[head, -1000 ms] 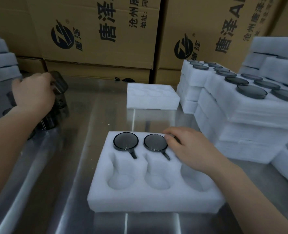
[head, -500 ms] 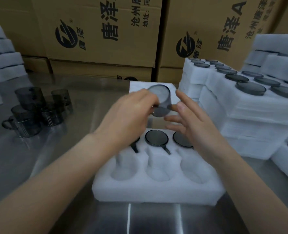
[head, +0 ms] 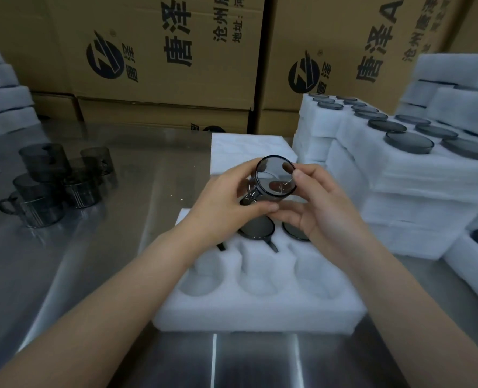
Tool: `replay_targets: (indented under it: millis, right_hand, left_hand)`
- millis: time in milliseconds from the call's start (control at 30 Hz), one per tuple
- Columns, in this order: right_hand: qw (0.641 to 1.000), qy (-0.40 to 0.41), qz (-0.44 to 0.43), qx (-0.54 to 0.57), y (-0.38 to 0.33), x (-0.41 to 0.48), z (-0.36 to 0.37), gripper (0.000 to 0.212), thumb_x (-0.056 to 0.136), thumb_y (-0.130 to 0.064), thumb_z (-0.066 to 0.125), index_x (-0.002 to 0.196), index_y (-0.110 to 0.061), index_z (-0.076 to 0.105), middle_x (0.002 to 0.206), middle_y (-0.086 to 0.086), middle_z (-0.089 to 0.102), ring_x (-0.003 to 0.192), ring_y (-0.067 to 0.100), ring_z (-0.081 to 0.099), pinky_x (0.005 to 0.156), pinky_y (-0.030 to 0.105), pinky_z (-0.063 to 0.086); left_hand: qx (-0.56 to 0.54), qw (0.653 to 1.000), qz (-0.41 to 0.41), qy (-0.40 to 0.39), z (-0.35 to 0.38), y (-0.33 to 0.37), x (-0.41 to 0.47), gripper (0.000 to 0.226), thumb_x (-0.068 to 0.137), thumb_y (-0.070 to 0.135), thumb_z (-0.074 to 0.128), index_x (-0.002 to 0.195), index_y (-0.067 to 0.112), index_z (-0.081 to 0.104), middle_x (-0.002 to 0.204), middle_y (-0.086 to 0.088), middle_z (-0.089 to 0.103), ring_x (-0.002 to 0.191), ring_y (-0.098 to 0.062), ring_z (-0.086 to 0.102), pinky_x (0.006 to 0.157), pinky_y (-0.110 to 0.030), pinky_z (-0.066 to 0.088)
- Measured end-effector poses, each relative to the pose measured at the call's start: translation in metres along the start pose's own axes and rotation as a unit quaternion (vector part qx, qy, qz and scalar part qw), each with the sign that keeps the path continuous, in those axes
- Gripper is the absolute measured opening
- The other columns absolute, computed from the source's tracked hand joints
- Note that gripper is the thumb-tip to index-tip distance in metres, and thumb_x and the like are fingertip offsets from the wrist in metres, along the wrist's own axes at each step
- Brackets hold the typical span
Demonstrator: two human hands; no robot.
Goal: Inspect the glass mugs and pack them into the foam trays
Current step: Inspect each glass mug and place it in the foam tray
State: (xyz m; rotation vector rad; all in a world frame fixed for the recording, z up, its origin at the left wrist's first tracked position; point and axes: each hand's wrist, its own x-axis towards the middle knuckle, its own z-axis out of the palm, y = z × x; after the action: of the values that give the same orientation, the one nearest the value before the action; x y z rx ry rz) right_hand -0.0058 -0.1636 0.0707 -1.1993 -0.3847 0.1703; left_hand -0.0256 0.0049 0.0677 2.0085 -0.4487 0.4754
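A smoky glass mug [head: 271,175], tipped on its side, is held just above the foam tray [head: 260,312]. The left hand [head: 226,204] curls round its body near the handle [head: 248,198]; the right hand [head: 323,204] pinches the rim. It looks rigid, smooth and breakable, best gripped round the body. The tray's three near pockets [head: 257,287] are empty. More mugs [head: 56,183] stand left on the surface [head: 114,247].

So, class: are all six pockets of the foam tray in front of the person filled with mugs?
No, the foam tray has three pockets along its near edge holding nothing.
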Motion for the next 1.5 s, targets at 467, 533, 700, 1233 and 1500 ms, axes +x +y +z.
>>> replay_targets:
  millis: [467, 533, 700, 1233, 1500]
  right_hand:
    - [0.998, 0.040, -0.004, -0.046, 0.005, 0.001, 0.003, 0.051, 0.064, -0.045, 0.078, 0.088, -0.011, 0.049, 0.087, 0.016, 0.066, 0.080, 0.038, 0.070, 0.065, 0.052, 0.059]
    - [0.995, 0.040, -0.005, -0.087, 0.007, 0.001, 0.003, 0.055, 0.067, -0.045, 0.085, 0.092, -0.014, 0.046, 0.084, 0.014, 0.064, 0.079, 0.035, 0.066, 0.070, 0.056, 0.059]
    - [0.986, 0.022, -0.029, -0.165, 0.011, -0.001, 0.001, 0.057, 0.054, -0.043, 0.083, 0.095, -0.025, 0.048, 0.081, 0.000, 0.067, 0.075, 0.016, 0.068, 0.069, 0.035, 0.058]
    - [0.995, -0.060, -0.029, -0.070, 0.005, 0.000, -0.005, 0.035, 0.079, -0.010, 0.072, 0.114, -0.010, 0.071, 0.112, 0.007, 0.072, 0.094, 0.024, 0.072, 0.075, 0.032, 0.058]
    - [0.999, -0.035, 0.011, -0.009, 0.000, 0.000, -0.007, 0.033, 0.084, -0.027, 0.061, 0.109, -0.007, 0.071, 0.109, 0.015, 0.073, 0.088, 0.035, 0.073, 0.068, 0.036, 0.060]
  left_hand:
    - [0.149, 0.981, 0.113, -0.043, 0.003, -0.003, -0.004, 0.070, 0.080, 0.017, 0.078, 0.142, 0.013, 0.046, 0.138, 0.001, 0.054, 0.125, -0.012, 0.052, 0.103, -0.023, 0.042]
    - [0.167, 0.978, 0.114, -0.045, 0.004, -0.003, -0.005, 0.071, 0.081, 0.022, 0.078, 0.143, 0.017, 0.044, 0.141, 0.004, 0.052, 0.127, -0.010, 0.049, 0.101, -0.032, 0.045]
    - [0.201, 0.972, 0.115, -0.032, 0.003, -0.004, -0.007, 0.073, 0.080, 0.028, 0.076, 0.145, 0.022, 0.043, 0.142, 0.007, 0.052, 0.130, -0.010, 0.048, 0.099, -0.042, 0.048]
    - [-0.065, 0.998, -0.024, 0.009, -0.005, -0.005, -0.004, 0.063, 0.067, 0.028, 0.080, 0.124, 0.034, 0.054, 0.116, 0.011, 0.069, 0.111, -0.005, 0.063, 0.101, -0.034, 0.048]
    - [-0.087, 0.996, 0.005, -0.008, -0.007, -0.007, -0.003, 0.057, 0.068, 0.021, 0.080, 0.120, 0.031, 0.059, 0.118, 0.009, 0.068, 0.116, -0.005, 0.060, 0.104, -0.033, 0.046]
